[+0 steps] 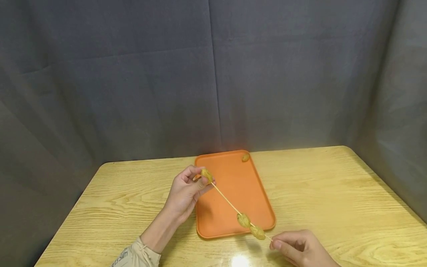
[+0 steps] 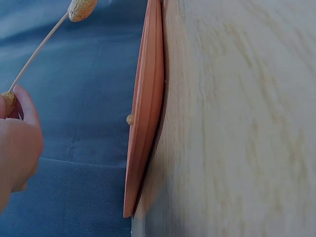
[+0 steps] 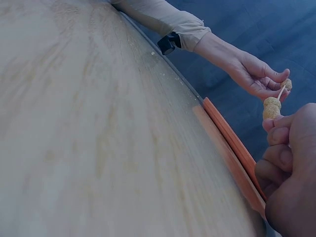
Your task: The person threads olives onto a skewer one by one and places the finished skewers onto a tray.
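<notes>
A thin pale wooden skewer (image 1: pixel 226 199) slants between my two hands, above an orange tray (image 1: pixel 222 218). Two wrinkled, golden-brown oval pieces (image 1: pixel 244 220) are threaded on its lower part, close together. My right hand (image 1: pixel 301 246) pinches the skewer's near end between thumb and fingers, just past the lower piece (image 1: pixel 257 233). Between the thumb and fingers of my left hand (image 1: pixel 185 193) is a third such piece (image 1: pixel 207 175), which meets the skewer's far end. How deep the tip sits in it is hidden. In the left wrist view, one threaded piece (image 2: pixel 82 9) shows at the top edge.
One more golden-brown piece (image 1: pixel 245 158) lies in the tray's far right corner. The tray rests on a light wood-grain table (image 1: pixel 320 193), near its back edge. Dark grey cloth (image 1: pixel 160 89) hangs behind the table and at both sides.
</notes>
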Demonstrator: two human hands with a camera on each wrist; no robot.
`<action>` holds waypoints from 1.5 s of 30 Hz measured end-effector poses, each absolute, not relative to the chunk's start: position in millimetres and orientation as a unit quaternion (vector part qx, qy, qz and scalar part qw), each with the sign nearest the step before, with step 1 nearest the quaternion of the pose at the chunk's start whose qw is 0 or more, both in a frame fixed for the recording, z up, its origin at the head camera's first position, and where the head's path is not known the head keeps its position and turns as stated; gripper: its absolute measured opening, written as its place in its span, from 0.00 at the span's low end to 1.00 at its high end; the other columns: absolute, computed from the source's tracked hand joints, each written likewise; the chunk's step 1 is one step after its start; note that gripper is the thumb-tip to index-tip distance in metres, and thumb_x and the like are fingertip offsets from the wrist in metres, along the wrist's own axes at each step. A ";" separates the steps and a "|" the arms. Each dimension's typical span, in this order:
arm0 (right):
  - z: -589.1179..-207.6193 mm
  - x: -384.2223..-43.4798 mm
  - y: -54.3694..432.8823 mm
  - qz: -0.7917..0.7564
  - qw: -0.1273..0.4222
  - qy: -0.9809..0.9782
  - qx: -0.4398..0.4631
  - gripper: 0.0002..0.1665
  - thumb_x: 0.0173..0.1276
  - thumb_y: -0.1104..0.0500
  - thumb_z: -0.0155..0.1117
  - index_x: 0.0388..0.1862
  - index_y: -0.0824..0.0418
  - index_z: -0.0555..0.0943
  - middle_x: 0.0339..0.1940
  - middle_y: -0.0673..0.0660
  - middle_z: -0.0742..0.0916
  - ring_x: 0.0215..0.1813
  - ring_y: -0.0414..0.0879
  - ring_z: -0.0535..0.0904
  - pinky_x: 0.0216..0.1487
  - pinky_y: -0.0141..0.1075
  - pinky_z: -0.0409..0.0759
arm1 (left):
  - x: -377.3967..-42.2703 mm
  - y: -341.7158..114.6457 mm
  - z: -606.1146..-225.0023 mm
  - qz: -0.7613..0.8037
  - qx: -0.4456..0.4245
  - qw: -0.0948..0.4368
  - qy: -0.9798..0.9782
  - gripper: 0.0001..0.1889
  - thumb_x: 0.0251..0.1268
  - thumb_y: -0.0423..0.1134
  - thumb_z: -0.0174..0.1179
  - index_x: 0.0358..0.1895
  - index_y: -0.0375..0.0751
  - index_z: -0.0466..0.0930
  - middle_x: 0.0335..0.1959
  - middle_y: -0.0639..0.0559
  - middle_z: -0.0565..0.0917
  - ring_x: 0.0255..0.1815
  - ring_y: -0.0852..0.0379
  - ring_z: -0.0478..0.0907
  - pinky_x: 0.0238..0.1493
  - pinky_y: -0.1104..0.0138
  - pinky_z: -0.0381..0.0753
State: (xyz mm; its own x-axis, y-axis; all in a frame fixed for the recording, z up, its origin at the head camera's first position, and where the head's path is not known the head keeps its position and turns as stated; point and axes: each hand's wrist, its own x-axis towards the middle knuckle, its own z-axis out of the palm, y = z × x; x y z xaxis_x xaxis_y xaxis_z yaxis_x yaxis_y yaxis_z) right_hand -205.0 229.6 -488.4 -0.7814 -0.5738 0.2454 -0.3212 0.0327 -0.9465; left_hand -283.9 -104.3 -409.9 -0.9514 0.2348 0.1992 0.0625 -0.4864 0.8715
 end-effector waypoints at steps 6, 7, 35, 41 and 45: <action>-490.3 -205.7 229.9 -0.608 0.075 0.719 -0.327 0.13 0.75 0.71 0.53 0.46 0.68 0.85 0.33 0.47 0.88 0.25 0.35 0.72 0.24 0.31 0.78 | -281.5 -100.9 -412.4 0.846 0.154 0.064 0.507 0.07 0.64 0.31 0.65 0.41 0.45 0.78 0.44 0.54 0.81 0.45 0.55 0.86 0.63 0.56 0.80; -490.6 -205.9 229.8 -0.603 0.067 0.722 -0.331 0.13 0.75 0.71 0.53 0.46 0.68 0.85 0.34 0.48 0.89 0.27 0.37 0.74 0.27 0.32 0.80 | -281.1 -100.5 -413.3 0.845 0.156 0.069 0.507 0.07 0.64 0.31 0.64 0.41 0.45 0.77 0.44 0.55 0.81 0.45 0.55 0.86 0.64 0.56 0.80; -486.2 -203.6 231.9 -0.637 0.117 0.708 -0.282 0.12 0.76 0.67 0.53 0.46 0.72 0.83 0.21 0.52 0.82 0.18 0.39 0.67 0.18 0.30 0.74 | -274.7 -95.6 -411.6 0.842 0.211 0.102 0.486 0.10 0.62 0.30 0.66 0.40 0.47 0.75 0.43 0.54 0.83 0.46 0.55 0.86 0.62 0.53 0.82; -487.7 -203.9 230.5 -0.651 0.138 0.692 -0.279 0.13 0.76 0.67 0.53 0.46 0.73 0.83 0.28 0.42 0.84 0.16 0.43 0.58 0.12 0.34 0.64 | -275.9 -96.3 -415.2 0.841 0.207 0.115 0.486 0.10 0.65 0.30 0.63 0.42 0.47 0.73 0.43 0.54 0.83 0.47 0.57 0.85 0.61 0.54 0.82; -487.3 -204.4 230.2 -0.648 0.140 0.694 -0.282 0.13 0.77 0.67 0.52 0.46 0.73 0.83 0.26 0.40 0.81 0.16 0.51 0.54 0.10 0.36 0.61 | -275.9 -96.6 -416.6 0.843 0.202 0.120 0.484 0.09 0.66 0.30 0.62 0.42 0.47 0.73 0.42 0.54 0.83 0.47 0.57 0.85 0.62 0.55 0.81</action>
